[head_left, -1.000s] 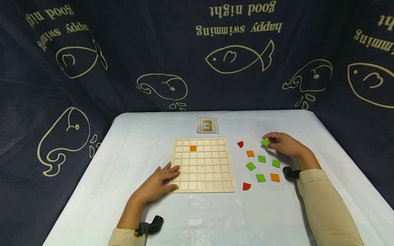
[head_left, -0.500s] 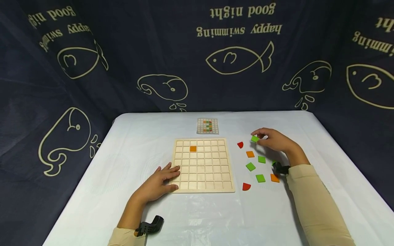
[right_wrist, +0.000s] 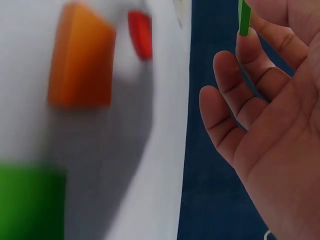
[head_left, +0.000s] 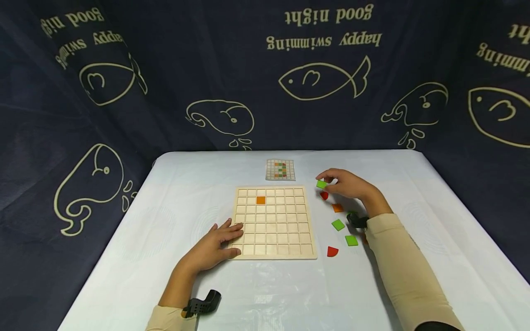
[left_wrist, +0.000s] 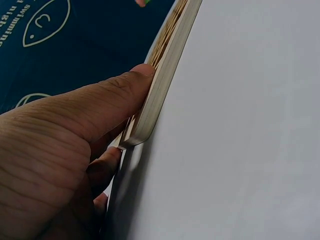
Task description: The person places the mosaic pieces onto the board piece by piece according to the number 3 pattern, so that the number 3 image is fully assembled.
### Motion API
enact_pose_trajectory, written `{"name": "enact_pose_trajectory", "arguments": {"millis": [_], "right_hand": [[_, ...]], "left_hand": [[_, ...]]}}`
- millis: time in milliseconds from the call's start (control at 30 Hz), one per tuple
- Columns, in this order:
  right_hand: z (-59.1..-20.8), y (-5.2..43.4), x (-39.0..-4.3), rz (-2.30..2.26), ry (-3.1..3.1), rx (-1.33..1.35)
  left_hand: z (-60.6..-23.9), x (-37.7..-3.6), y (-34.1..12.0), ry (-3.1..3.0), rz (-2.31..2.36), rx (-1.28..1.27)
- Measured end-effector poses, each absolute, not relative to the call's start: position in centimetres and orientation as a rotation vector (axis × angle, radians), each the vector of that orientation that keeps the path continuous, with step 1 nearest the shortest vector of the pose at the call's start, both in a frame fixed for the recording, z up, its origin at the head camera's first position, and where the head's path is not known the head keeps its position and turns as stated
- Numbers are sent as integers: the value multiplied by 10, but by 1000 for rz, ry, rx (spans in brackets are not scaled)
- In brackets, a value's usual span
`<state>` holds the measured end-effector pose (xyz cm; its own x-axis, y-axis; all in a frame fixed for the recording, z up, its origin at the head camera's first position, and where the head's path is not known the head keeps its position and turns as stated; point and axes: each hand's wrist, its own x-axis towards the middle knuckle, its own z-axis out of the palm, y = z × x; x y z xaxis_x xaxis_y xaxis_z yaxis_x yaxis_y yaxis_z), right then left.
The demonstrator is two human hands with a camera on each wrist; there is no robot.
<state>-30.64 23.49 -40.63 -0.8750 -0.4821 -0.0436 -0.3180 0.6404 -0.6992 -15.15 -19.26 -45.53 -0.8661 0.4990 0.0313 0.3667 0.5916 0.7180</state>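
My right hand (head_left: pixel 344 183) pinches a green square tile (head_left: pixel 321 184) between thumb and fingers, just right of the wooden grid board (head_left: pixel 276 256). In the right wrist view the same tile (right_wrist: pixel 244 19) shows edge-on at the fingertips, while the other fingers stay loosely bent. My left hand (head_left: pixel 212 248) rests on the board's lower left edge with its fingers spread. From the left wrist, the thumb (left_wrist: pixel 122 90) lies along the rim of the board (left_wrist: pixel 162 82). One orange square tile (head_left: pixel 261 200) sits in a cell near the board's upper left.
A small pattern card (head_left: pixel 280 170) lies behind the board. Right of the board are red quarter-round pieces (head_left: pixel 332 251), an orange tile (head_left: pixel 337 208) and several green tiles (head_left: pixel 351 240), some partly hidden by the right arm. A dark printed curtain (head_left: pixel 232 46) stands behind the white table (head_left: pixel 265 294).
My right hand has carried the green tile left, from beyond the loose pieces toward the board's upper right corner. The left hand stays in place on the board.
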Motion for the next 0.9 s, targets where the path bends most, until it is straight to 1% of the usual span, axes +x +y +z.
{"name": "enact_pose_trajectory", "arguments": {"millis": [267, 600, 900], "right_hand": [[-405, 208, -312, -1070, 2545, -723], [-407, 170, -312, -1091, 2444, -717], [-410, 139, -310, -1137, 2366, -874]], "left_hand": [[-456, -152, -193, 2646, 1130, 718], [-457, -151, -194, 2633, 1139, 720], [-455, -151, -194, 2623, 1142, 736]]}}
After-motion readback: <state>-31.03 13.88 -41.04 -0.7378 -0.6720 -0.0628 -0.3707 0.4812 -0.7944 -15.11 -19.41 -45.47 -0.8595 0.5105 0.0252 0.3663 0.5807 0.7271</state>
